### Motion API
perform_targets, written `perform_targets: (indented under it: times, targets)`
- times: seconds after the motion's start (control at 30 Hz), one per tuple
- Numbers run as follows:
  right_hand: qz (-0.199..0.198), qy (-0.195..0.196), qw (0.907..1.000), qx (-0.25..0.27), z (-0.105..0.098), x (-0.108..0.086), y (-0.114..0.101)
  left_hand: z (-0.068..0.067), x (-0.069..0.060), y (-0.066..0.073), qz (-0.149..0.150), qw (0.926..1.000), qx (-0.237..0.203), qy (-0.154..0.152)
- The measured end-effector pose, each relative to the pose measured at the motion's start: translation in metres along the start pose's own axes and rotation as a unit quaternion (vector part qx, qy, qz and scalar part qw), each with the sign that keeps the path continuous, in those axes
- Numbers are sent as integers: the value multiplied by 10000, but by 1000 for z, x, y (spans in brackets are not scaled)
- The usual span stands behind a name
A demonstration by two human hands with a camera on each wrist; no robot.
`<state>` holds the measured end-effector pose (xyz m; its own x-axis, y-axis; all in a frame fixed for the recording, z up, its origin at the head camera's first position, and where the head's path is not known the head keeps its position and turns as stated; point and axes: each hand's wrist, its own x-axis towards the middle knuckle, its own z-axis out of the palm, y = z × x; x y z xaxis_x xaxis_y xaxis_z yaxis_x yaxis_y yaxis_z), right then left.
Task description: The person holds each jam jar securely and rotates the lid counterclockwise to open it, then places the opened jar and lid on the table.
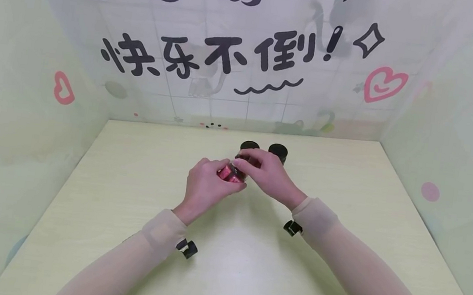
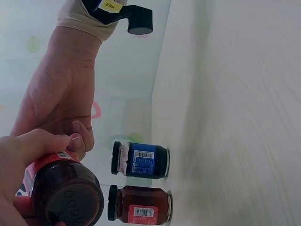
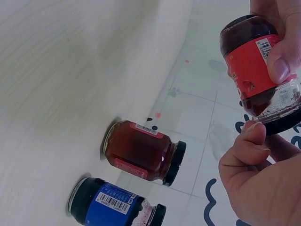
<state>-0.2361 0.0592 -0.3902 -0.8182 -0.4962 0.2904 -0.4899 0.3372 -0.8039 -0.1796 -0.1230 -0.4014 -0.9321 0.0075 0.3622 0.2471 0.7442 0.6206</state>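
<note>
A glass jar of dark red jam [image 1: 236, 177] with a red label is held tilted above the table. My left hand [image 1: 207, 181] grips its body, the thumb lying across the label in the right wrist view. Around the black lid [image 3: 283, 123] curl the fingers of my right hand [image 1: 270, 172]. In the left wrist view the jar's bottom faces the camera. The lid appears to be on the jar, though fingers hide part of it.
Two lidded jars stand behind the hands near the back wall: a red-brown one [image 2: 146, 203] on the left and a dark one with a blue label [image 2: 143, 160] on the right. Printed walls [image 1: 241, 108] enclose the pale table [image 1: 221, 273] at the back and sides.
</note>
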Motion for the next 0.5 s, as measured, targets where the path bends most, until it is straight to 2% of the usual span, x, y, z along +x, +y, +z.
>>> perform_targets:
  times: [0.5]
  targets:
    - [-348, 61, 9993, -82, 1, 1, -1, -3, -2, 2, -203, 9996, -181, -22]
